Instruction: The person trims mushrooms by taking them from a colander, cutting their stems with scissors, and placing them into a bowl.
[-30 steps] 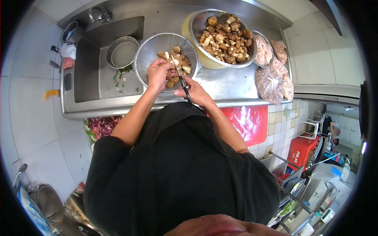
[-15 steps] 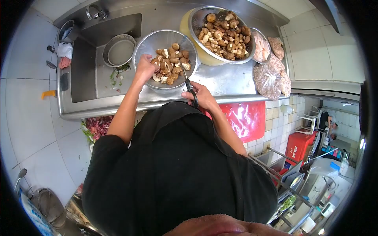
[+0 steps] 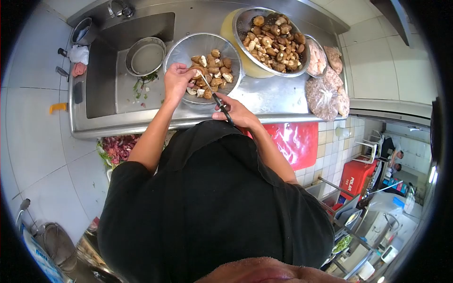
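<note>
My left hand (image 3: 177, 82) is closed, its fingertips pinching a brown mushroom (image 3: 195, 73) over the metal bowl (image 3: 177, 49). Black-handled scissors (image 3: 217, 101) are gripped in my right hand (image 3: 236, 113) at the bowl's near rim. Their blades point up and left and reach the mushroom in my left fingers; whether they have cut into it I cannot tell. Inside the bowl lie several brown mushroom pieces (image 3: 214, 70) with pale cut faces. Behind and to the right, a colander (image 3: 243, 19) heaped with mushrooms rests on a yellow container (image 3: 230, 28).
On the left is a steel sink (image 3: 101, 89) holding a round pan (image 3: 137, 70) and green scraps. At the counter's right end are a bowl of pale meat (image 3: 316, 59) and filled plastic bags (image 3: 323, 99). A red tub (image 3: 295, 146) sits below the counter edge.
My left hand has lifted from among the pieces with a mushroom in its fingers. The scissors have swung left, bringing their blades to that mushroom. The camera view has shifted slightly.
</note>
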The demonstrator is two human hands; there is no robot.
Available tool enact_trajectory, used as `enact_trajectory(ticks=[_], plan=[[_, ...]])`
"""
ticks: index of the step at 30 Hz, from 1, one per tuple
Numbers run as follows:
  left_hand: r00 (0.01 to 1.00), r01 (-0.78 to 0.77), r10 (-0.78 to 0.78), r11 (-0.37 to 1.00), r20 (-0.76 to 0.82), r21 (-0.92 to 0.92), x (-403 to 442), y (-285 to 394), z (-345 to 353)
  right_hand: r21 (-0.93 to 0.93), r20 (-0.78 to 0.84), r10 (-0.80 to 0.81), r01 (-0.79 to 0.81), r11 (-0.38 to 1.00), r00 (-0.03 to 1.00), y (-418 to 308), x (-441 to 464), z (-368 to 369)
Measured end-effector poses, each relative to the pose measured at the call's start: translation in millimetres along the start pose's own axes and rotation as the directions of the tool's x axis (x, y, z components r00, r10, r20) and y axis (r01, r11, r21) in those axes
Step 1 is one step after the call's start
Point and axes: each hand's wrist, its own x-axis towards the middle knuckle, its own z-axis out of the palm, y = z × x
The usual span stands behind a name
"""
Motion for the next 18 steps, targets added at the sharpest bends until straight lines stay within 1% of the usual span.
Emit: enact_trajectory(ticks=[4,7,9,12,15,18], plan=[[0.996,-0.081,0.079,0.996,-0.035,-0.039,-10.9,-10.3,6.3,-0.034,0.018,0.007,-0.006,0.999,1.0,-9.3,7.4,3.1],[0.989,-0.131,0.127,0.99,-0.082,-0.046,-13.8,-17.4,7.5,-0.036,-0.051,-0.073,0.072,0.997,0.996,-6.5,12.5,7.9],[0.987,-0.143,0.139,0.989,-0.084,-0.049,-15.1,-20.0,6.4,-0.038,-0.038,-0.059,0.058,0.998,0.998,-9.4,12.6,8.1],[0.972,-0.194,0.192,0.981,-0.133,-0.005,-9.1,-29.4,4.5,-0.044,-0.015,-0.067,0.067,0.997,0.998,-14.4,13.6,7.1],[0.985,-0.141,0.138,0.99,-0.103,-0.029,-11.0,-28.4,5.5,-0.05,-0.017,-0.068,0.067,0.996,0.998,-10.4,20.3,7.3],[0.989,-0.128,0.128,0.992,-0.072,0.007,-12.1,-24.6,7.5,-0.087,-0.039,-0.088,0.084,0.993,0.995,-8.7,26.9,4.3]])
